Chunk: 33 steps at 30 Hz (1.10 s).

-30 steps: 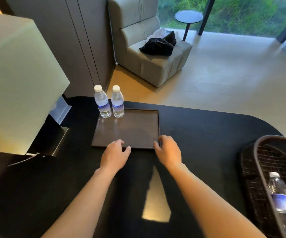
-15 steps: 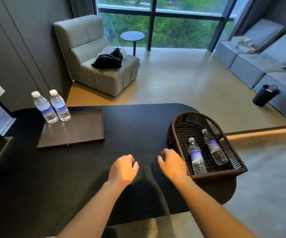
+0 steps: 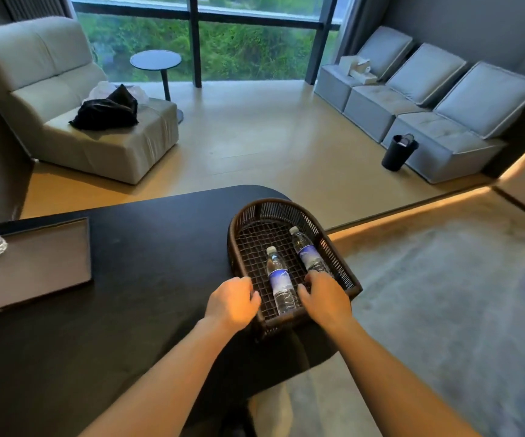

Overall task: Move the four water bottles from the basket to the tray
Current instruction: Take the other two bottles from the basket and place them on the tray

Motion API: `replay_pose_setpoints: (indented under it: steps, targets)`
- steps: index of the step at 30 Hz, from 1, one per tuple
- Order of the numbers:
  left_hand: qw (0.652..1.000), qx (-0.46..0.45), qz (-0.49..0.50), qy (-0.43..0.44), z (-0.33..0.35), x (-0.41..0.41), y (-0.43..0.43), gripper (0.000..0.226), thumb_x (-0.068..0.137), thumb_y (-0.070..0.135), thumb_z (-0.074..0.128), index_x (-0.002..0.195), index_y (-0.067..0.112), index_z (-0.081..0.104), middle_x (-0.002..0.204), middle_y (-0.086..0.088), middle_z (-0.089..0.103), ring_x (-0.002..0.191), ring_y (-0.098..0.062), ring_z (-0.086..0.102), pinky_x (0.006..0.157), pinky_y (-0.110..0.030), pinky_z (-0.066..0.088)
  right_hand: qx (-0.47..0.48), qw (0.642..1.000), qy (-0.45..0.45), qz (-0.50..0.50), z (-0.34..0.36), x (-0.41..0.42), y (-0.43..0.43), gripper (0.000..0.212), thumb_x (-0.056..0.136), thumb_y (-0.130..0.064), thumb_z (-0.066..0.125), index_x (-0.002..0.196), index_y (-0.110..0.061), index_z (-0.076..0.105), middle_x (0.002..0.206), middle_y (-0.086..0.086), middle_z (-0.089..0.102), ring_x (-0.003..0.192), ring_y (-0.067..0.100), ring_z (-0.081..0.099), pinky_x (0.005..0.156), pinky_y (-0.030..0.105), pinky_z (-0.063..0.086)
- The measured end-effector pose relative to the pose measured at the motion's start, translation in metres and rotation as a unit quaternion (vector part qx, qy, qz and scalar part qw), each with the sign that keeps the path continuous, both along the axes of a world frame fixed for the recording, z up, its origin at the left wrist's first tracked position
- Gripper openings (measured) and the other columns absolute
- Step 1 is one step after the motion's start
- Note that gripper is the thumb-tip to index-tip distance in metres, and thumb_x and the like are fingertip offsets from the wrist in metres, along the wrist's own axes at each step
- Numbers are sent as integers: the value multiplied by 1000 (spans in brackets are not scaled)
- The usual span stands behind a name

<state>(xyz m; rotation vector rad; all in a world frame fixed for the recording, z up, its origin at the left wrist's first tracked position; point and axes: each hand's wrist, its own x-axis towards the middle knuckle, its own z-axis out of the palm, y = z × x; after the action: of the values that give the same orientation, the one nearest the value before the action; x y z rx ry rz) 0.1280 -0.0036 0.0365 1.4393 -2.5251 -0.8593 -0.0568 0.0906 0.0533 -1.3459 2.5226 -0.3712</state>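
Wicker basket (image 3: pixel 343 269) at 3 o'clock held two lying bottles (image 3: pixel 281 283); left hand (image 3: pixel 231 302) and right hand (image 3: pixel 326 298) were loosely open, nothing gripped. Slippery bottles could be fumbled before tray (image 3: pixel 34 269) at 9.

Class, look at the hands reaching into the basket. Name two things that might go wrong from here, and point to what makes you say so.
1. The basket sits at the table's rounded end near the edge; tugging a bottle might drag it off.
2. Both bottles lie flat: the left bottle between both hands, the right bottle under the right hand. Lifting one per hand, left hand included, risks a slip.
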Motion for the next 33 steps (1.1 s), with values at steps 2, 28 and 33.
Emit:
replay_pose_setpoints:
  steps: [2, 28, 33]
  targets:
    - [1000, 13, -5, 3, -5, -23, -7, 19, 97, 39, 55, 92, 23, 64, 90, 6, 63, 85, -15, 64, 75, -35, 55, -2, 1000, -2, -11, -3, -17, -5, 23, 97, -36, 62, 111, -18, 65, 99, -3, 59, 96, 20, 66, 77, 35, 52]
    - [946, 273, 172, -37, -117, -172, -123, 60, 79, 47, 81, 119, 11, 54, 112, -6, 66, 99, -24, 67, 79, -36, 58, 144, 989, -8, 8, -103, -128, -176, 45, 93, -40, 67, 122, -9, 54, 122, 13, 56, 114, 31, 56, 89, 41, 51]
    - [931, 301, 206, -3, -115, -163, -123, 45, 76, 41, 85, 103, 15, 60, 97, 0, 66, 83, -15, 65, 69, -33, 57, 195, 967, -166, -15, -115, -135, -202, 44, 84, -40, 80, 111, -14, 56, 104, 3, 64, 95, 22, 65, 78, 37, 54]
